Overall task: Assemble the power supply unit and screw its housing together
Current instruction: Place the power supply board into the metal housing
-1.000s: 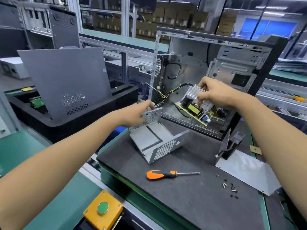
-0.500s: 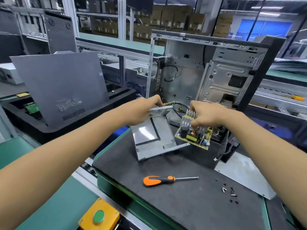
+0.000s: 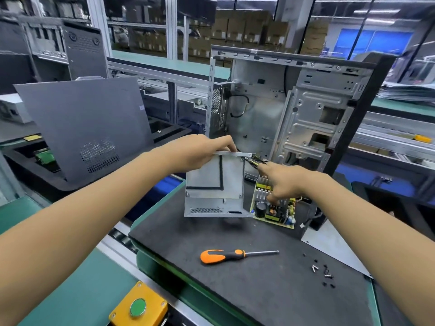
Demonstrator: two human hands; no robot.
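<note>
While both hands are loaded:
Left hand (image 3: 197, 154): pinches housing (image 3: 214, 184) top edge.
Right hand (image 3: 286, 184): grips circuit board (image 3: 274, 209), at housing's three o'clock, touching.

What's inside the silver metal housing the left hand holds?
Inside the silver metal housing: a pale insulating sheet with black L-shaped strip; no circuit board. The left hand hides its upper left corner.

Housing (image 3: 214, 184): bare sheet metal, dull grey, perforated in places. Circuit board (image 3: 274, 209): yellow-green laminate carrying ribbed metal heat sinks. Surface (image 3: 259, 285): covered by a matt black, finely textured mat. Screwdriver (image 3: 231, 255): glossy orange-and-black plastic handle, bright steel shaft. Computer case (image 3: 306, 109): galvanised steel.
</note>
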